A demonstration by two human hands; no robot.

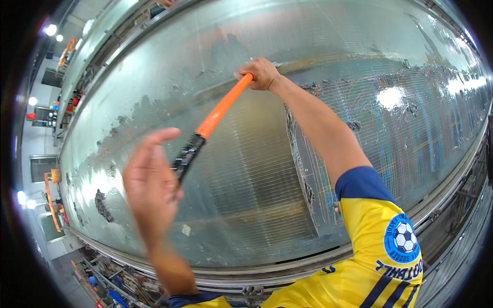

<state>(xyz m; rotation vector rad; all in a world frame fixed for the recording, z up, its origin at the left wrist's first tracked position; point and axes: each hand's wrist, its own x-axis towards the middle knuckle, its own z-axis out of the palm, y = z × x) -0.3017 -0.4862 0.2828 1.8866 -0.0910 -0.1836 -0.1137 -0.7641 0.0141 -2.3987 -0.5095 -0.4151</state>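
Note:
My right hand [261, 74] is closed around the upper end of an orange pole [225, 109], out over the middle of a long glossy surface. The pole slants down toward my left, where it has a black grip [189, 153]. My left hand [150, 179] is smeared by motion beside that grip, its fingers apart and one pointing toward the pole. The lower end of the grip passes behind the left fingers. Under both arms lies a wide, wet-looking translucent sheet [246, 169] with fine parallel lines. What the pole's far end joins to, if anything, is hidden.
Dark wrinkled scraps [104, 206] and a small pale piece [186, 230] lie on the sheet. A torn-looking edge [298, 164] runs across it. Metal rails [231, 274] border the near side. Machinery parts [128, 277] stand below left; another person's hand [165, 3] shows at the top.

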